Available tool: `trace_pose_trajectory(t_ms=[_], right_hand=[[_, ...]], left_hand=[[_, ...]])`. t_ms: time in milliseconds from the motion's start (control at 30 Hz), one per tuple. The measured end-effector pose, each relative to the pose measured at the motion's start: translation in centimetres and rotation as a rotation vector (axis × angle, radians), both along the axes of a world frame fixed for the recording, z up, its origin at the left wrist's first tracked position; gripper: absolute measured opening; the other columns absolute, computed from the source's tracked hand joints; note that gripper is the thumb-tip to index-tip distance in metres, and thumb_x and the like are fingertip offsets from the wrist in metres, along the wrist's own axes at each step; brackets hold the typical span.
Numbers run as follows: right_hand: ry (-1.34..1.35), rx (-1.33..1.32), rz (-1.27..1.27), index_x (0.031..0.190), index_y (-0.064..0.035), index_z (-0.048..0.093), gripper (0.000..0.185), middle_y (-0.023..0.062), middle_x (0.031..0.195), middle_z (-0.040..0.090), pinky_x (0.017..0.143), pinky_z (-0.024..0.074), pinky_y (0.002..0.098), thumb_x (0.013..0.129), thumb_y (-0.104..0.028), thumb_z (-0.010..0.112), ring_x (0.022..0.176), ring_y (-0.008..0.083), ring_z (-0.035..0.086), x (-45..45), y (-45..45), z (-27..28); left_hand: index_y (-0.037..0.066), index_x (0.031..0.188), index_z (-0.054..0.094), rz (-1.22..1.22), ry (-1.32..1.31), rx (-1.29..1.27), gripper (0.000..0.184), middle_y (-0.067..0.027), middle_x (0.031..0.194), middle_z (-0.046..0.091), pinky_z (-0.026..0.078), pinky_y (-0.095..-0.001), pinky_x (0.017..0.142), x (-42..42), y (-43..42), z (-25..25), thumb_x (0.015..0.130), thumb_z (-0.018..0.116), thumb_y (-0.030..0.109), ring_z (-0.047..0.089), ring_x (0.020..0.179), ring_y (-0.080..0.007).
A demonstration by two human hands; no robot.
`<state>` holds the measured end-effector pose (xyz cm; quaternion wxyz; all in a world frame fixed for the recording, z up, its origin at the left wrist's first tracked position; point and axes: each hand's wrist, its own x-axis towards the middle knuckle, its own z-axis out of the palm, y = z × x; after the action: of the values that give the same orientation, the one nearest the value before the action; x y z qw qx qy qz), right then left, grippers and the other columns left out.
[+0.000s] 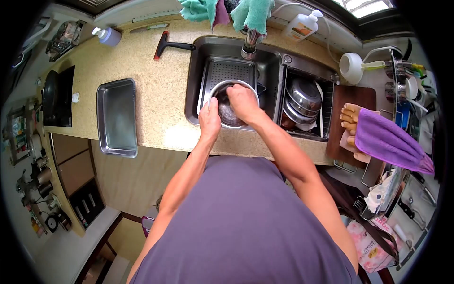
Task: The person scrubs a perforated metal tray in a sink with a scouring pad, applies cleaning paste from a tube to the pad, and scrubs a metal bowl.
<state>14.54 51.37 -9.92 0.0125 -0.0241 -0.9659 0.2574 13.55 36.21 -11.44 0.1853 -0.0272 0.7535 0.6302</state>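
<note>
A round metal bowl (230, 115) is held over the front part of the sink (193, 87). My left hand (211, 117) grips the bowl's left side, with the thumb at the rim. Inside the bowl, my right hand (242, 101) is closed, its fingertips down against the inner wall; whatever they hold is hidden. Behind the bowl, a perforated metal tray (228, 68) lies in the sink basin, partly covered by the bowl. The faucet (249, 49) stands above the basin's back edge.
Stacked metal bowls (303, 97) fill the right basin's rack. A rectangular metal pan (117, 118) overhangs the counter's front edge at left. A black-handled squeegee (174, 45) and a knife (149, 28) lie behind. At right are a wooden board (362, 97) and purple cloth (390, 139).
</note>
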Motion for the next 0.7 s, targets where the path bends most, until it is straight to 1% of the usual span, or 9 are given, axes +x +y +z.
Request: trace_pose_trajectory(t_ms=[100,167,233,333,367,433,500,567,700], right_hand=[[-0.153,0.055,0.075,0.074,0.0003,0.069,0.012,0.0244,0.083,0.067,0.072,0.057,0.0466,0.079,-0.006,0.061,0.08,0.0378,0.07,1.5,-1.0,0.7],[0.005,-0.119,0.137,0.075,0.0002,0.068,0.012,0.0237,0.083,0.067,0.072,0.0553,0.0484,0.08,-0.005,0.059,0.078,0.0398,0.068,0.9,-2.0,-0.8],[0.128,-0.278,-0.065,0.077,-0.0017,0.067,0.009,0.0228,0.079,0.066,0.071,0.0529,0.0495,0.08,-0.005,0.06,0.077,0.0408,0.065,-0.1,-1.5,-0.8],[-0.1,-0.316,0.206,0.077,-0.0017,0.069,0.008,0.0216,0.08,0.067,0.076,0.0543,0.048,0.078,-0.007,0.063,0.081,0.0383,0.068,1.0,-2.0,-0.4],[-0.095,-0.31,0.202,0.077,-0.0017,0.069,0.008,0.0216,0.08,0.067,0.076,0.0543,0.048,0.078,-0.007,0.063,0.081,0.0383,0.068,0.6,-1.2,-0.3],[-0.113,0.0,0.023,0.078,-0.0031,0.07,0.01,0.0201,0.081,0.068,0.078,0.0549,0.0471,0.079,-0.007,0.061,0.084,0.0362,0.069,-0.3,-0.1,-0.2],[-0.011,-0.008,-0.048,0.077,-0.0042,0.071,0.012,0.0188,0.083,0.067,0.077,0.0557,0.0465,0.079,-0.007,0.06,0.085,0.0347,0.069,0.3,-0.6,-0.8],[-0.006,-0.144,0.252,0.076,-0.0041,0.072,0.012,0.0184,0.084,0.067,0.075,0.0563,0.0446,0.078,-0.009,0.061,0.085,0.0345,0.069,0.9,-1.4,-0.9],[0.014,0.006,0.011,0.076,-0.0041,0.073,0.01,0.0181,0.084,0.067,0.072,0.0562,0.0447,0.071,-0.008,0.065,0.078,0.0345,0.069,-0.4,-0.1,-1.2]], left_hand=[[-0.004,0.09,0.063,0.118,0.108,0.142,0.05,-0.0053,0.075,0.058,0.043,-0.0359,0.066,-0.5,0.4,0.7,0.105,0.046,0.04,0.049,0.071,-0.015],[-0.004,0.091,0.064,0.064,0.034,0.001,0.05,-0.0056,0.077,0.06,0.044,-0.0356,0.067,-0.5,-0.3,-1.0,0.106,0.045,0.04,0.05,0.073,-0.0149],[-0.005,0.093,0.064,-0.015,-0.053,0.033,0.05,-0.0084,0.08,0.062,0.045,-0.0362,0.07,-0.2,0.0,0.2,0.106,0.045,0.039,0.051,0.075,-0.0158],[-0.004,0.095,0.065,-0.001,0.016,-0.009,0.05,-0.0118,0.081,0.064,0.047,-0.0368,0.073,-0.5,-0.6,-0.1,0.105,0.045,0.041,0.056,0.078,-0.0188],[-0.004,0.095,0.065,-0.003,0.032,-0.035,0.051,-0.0129,0.081,0.065,0.047,-0.0375,0.073,-0.4,-0.5,-0.5,0.105,0.045,0.041,0.057,0.078,-0.0199],[-0.005,0.092,0.065,-0.043,0.069,-0.109,0.051,-0.0124,0.08,0.064,0.047,-0.0376,0.073,0.4,-0.1,0.3,0.105,0.044,0.04,0.057,0.078,-0.0195],[-0.004,0.089,0.063,-0.042,-0.031,-0.084,0.051,-0.01,0.075,0.061,0.045,-0.037,0.07,-0.4,-0.3,0.7,0.105,0.044,0.04,0.053,0.074,-0.0175],[-0.004,0.088,0.063,-0.025,0.011,-0.056,0.05,-0.009,0.074,0.059,0.045,-0.037,0.068,-0.6,-0.1,1.1,0.105,0.045,0.039,0.051,0.072,-0.0168],[-0.003,0.087,0.063,-0.046,-0.076,-0.075,0.05,-0.0084,0.073,0.059,0.044,-0.0376,0.067,-0.8,-0.5,0.5,0.105,0.045,0.04,0.05,0.071,-0.0168]])
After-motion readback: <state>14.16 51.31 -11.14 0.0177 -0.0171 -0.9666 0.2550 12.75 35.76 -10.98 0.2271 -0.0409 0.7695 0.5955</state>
